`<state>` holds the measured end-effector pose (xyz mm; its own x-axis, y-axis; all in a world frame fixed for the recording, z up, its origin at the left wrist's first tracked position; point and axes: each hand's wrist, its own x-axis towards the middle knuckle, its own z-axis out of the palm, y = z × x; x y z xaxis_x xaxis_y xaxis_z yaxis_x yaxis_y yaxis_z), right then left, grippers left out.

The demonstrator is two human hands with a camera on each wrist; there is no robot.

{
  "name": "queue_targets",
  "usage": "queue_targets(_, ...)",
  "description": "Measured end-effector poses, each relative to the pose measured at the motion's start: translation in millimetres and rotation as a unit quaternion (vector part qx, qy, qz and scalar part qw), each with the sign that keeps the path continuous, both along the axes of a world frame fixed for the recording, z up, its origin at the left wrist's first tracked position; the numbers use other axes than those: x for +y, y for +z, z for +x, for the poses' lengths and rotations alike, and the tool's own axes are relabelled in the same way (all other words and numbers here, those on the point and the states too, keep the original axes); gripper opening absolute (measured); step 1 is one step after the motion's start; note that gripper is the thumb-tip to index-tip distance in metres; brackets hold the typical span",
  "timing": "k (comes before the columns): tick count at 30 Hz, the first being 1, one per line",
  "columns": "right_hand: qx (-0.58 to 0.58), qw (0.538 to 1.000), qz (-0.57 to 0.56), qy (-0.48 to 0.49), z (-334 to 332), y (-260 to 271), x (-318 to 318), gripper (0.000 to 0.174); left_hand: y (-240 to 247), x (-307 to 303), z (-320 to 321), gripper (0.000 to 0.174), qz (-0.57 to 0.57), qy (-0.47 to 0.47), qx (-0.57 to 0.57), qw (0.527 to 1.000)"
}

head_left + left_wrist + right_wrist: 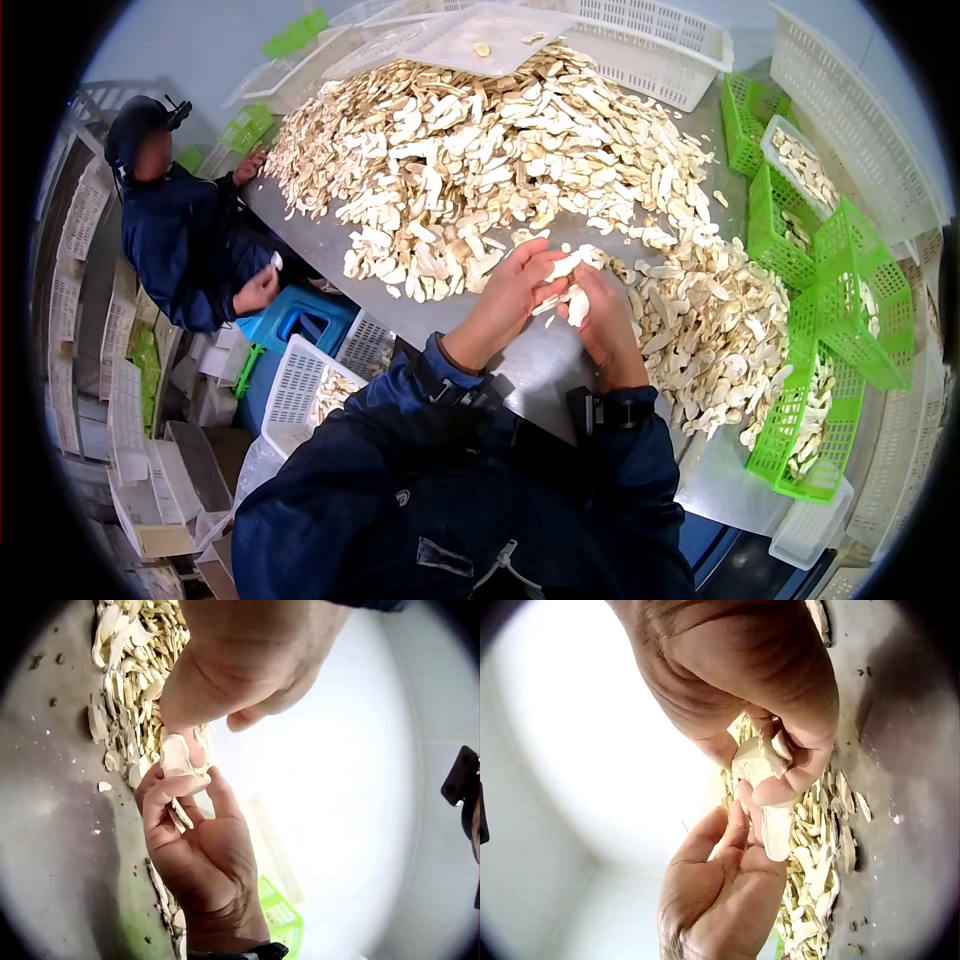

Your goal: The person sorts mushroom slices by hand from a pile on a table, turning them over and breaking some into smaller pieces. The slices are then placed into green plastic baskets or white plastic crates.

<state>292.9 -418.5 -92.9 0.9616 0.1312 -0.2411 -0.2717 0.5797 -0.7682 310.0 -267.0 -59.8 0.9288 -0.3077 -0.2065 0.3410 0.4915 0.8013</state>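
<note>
Both hands meet above the metal table, close to a large heap of pale dried slices (430, 150). The right hand (608, 325) curls its fingers round several slices; in the right wrist view, the right hand (742, 675) has them between thumb and fingers. At the same bunch, the left hand (503, 308) pinches a long pale slice (777, 832) at its fingertips. The left wrist view has the left hand (240, 667) at the top, touching a broad slice (175, 755), and the right hand (206, 855) below, with two thin slices near its palm.
A smaller pile of slices (710, 340) lies to the right, beside green baskets (785, 445) holding slices. White crates (650, 60) stand behind the heap. Another person (180, 240) is at the left, near a blue stool (300, 310) and a white basket (290, 395).
</note>
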Motion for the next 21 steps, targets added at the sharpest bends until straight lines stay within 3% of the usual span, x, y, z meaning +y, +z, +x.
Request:
queue_targets(5,0.014,0.999,-0.043,0.001,-2,6,-1,0.028,-13,0,6,0.037,0.045,0.034,-0.03,0.998)
queue_targets(8,0.057,0.997,0.003,-0.058,3,9,-17,0.031,-11,6,8,0.036,0.041,0.08,-0.046,0.995)
queue_targets(11,0.046,0.973,0.193,-0.115,7,-1,-40,0.035,-5,15,10,0.04,0.096,0.099,-0.029,0.99)
queue_targets(15,0.052,0.955,0.223,-0.191,5,19,-43,0.032,-11,17,16,0.043,0.202,-0.013,-0.048,0.978)
queue_targets(17,0.027,0.962,0.212,-0.171,7,10,-48,0.028,-17,1,18,0.033,0.332,-0.019,-0.15,0.931)
queue_targets(20,0.027,0.962,0.211,-0.17,9,2,-48,0.03,-30,-14,27,0.028,0.498,-0.017,-0.388,0.776)
queue_targets(21,0.022,0.96,0.224,-0.166,9,0,-49,0.032,-30,-18,30,0.027,0.528,-0.024,-0.412,0.742)
